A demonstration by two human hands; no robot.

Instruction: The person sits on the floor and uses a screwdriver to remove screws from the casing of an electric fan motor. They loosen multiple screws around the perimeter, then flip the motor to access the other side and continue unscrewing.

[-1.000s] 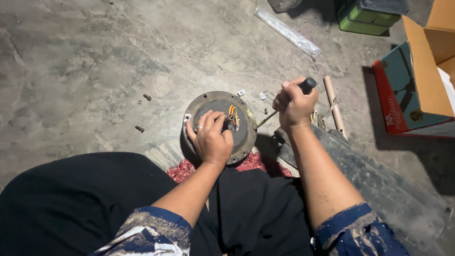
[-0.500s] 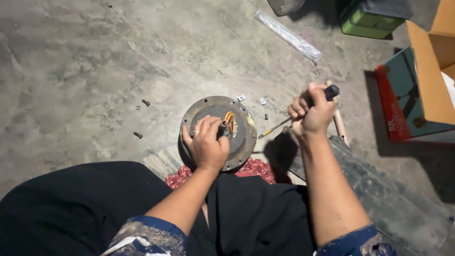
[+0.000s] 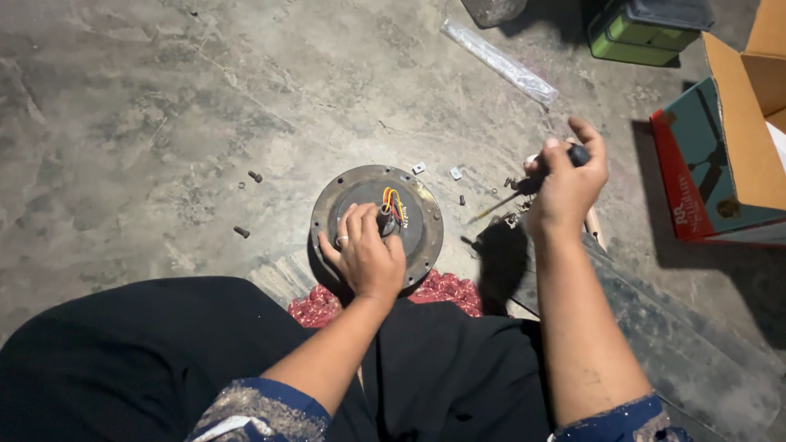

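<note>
A round dark metal motor housing (image 3: pixel 417 221) lies on the concrete floor in front of my knees, with a short shaft and red, yellow and orange wires (image 3: pixel 395 205) at its centre. My left hand (image 3: pixel 367 255) rests on the housing's near side, fingers against the shaft. My right hand (image 3: pixel 565 187) is raised to the right of it, gripping a screwdriver (image 3: pixel 524 190) by its black handle. The yellowish tip points down and left, clear of the housing.
Loose bolts (image 3: pixel 242 232) and small screws and plates (image 3: pixel 419 169) lie around the housing. A clear plastic sleeve (image 3: pixel 499 62), a green box (image 3: pixel 647 31) and an open cardboard box (image 3: pixel 737 147) are at the back right. A grey metal blade (image 3: pixel 655 319) lies at the right.
My right hand has lifted the screwdriver away from the housing to the right and up. My left hand has stayed on the housing.
</note>
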